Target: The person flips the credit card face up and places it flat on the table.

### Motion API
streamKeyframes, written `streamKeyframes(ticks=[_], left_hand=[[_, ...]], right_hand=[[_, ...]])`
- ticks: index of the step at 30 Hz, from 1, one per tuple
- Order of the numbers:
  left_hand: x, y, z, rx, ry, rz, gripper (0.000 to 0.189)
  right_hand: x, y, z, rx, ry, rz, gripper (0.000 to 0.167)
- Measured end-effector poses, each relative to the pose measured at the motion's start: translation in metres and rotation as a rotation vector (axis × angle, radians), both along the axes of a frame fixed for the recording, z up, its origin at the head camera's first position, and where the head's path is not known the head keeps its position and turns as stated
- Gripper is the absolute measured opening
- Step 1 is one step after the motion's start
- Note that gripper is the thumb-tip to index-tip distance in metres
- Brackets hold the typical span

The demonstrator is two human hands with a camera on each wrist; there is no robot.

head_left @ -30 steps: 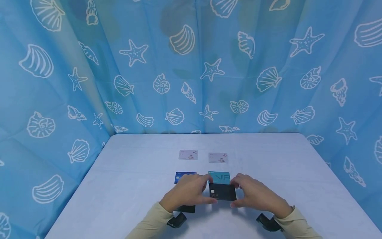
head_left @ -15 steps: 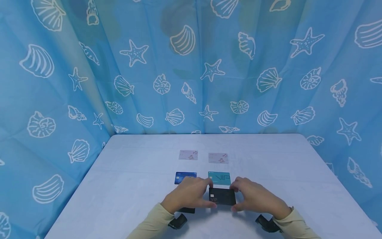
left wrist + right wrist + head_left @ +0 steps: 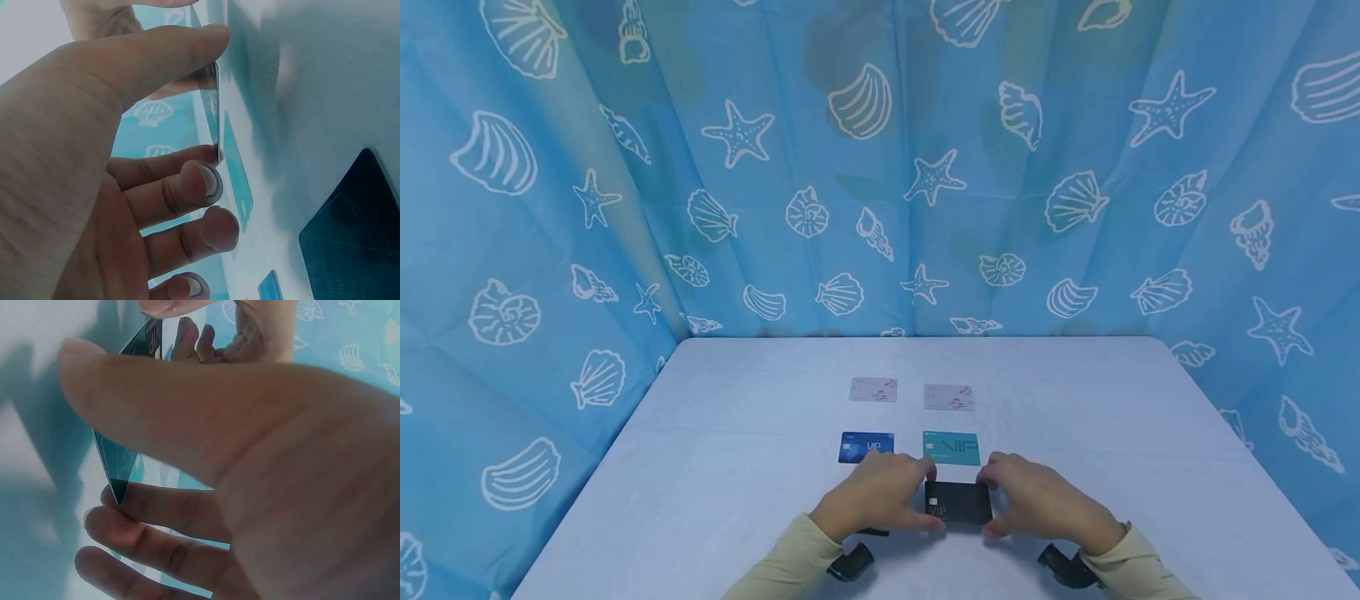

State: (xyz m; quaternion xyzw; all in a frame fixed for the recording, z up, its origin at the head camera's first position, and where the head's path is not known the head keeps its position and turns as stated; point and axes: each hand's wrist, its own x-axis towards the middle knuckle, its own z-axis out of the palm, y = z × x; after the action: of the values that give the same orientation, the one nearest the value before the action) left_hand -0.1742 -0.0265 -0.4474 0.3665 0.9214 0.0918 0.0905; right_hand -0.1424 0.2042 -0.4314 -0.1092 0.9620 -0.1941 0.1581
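Observation:
A black VIP card [image 3: 958, 503] with a small chip is held between my two hands, close over the white table. My left hand [image 3: 882, 493] pinches its left edge with thumb and index finger, and my right hand [image 3: 1041, 500] pinches the right edge the same way. From the left wrist, the card [image 3: 214, 112] shows nearly edge-on. A teal VIP card [image 3: 951, 448] lies just beyond it. Left of that is a blue VIP card [image 3: 857, 447], its near edge close to my left fingers. A second dark card [image 3: 356, 244] lies mostly hidden beneath my left hand in the head view.
Farther back on the white table [image 3: 760, 417], two pale cards with reddish prints, one on the left [image 3: 873, 389] and one on the right [image 3: 948, 397], lie side by side. A blue seashell curtain [image 3: 820, 167] surrounds the table's back and sides. Black straps hang at both wrists.
Both hands have drawn the black card toward me and away from the teal card, which it overlapped in view before. More of the blue card now shows.

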Motion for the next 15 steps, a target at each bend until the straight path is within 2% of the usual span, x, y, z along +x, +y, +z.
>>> streamKeyframes(ticks=[8,15], left_hand=[[0.0015,0.0011,-0.0027,-0.029,0.047,-0.022,0.062],[0.0052,0.0023,-0.0011,-0.051,0.052,-0.021,0.061]], right_hand=[[0.0016,-0.0027,0.0011,0.016,0.006,0.009,0.06],[0.0,-0.0027,-0.0046,0.022,-0.002,0.004,0.061]])
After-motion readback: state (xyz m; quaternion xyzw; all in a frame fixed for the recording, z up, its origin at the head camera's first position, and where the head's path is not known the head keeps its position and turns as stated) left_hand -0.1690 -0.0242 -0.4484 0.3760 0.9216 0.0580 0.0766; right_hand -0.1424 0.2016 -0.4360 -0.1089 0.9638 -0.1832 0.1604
